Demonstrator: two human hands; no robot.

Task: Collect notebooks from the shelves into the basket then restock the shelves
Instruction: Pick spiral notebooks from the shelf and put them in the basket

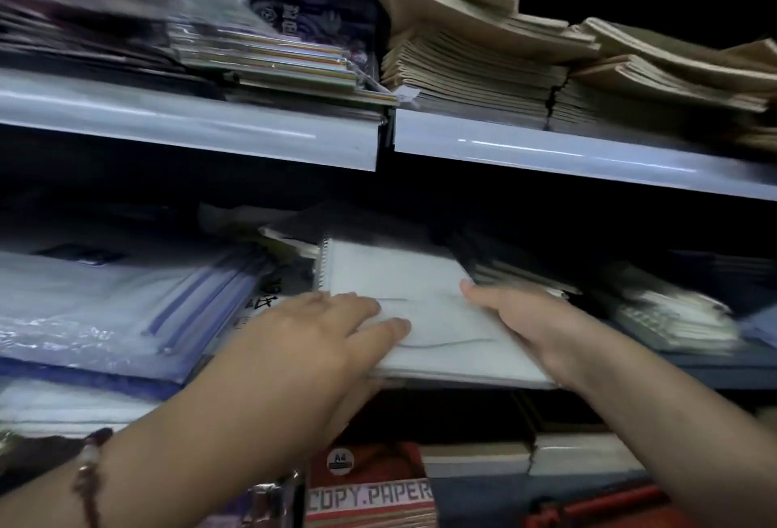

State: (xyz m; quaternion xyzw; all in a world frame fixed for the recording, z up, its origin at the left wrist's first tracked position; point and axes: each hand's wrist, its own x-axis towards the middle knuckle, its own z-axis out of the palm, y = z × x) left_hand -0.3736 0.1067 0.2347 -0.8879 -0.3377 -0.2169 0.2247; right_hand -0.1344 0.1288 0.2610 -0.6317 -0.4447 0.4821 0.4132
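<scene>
A white spiral-bound notebook (403,287) lies tilted on the middle shelf, its near edge sticking out past the shelf front. My left hand (323,330) rests on its left near corner, fingers on top and thumb hidden below. On its right edge my right hand (525,317) grips it, thumb on the cover. Both hands hold the same notebook. No basket is in view.
The upper shelf (546,149) carries stacks of brown-cover notebooks (475,73) and colourful notebooks (269,56). On the middle shelf lie clear plastic folders (105,300) at left and dark notebooks (656,308) at right. Below sits a red copy paper pack (370,485).
</scene>
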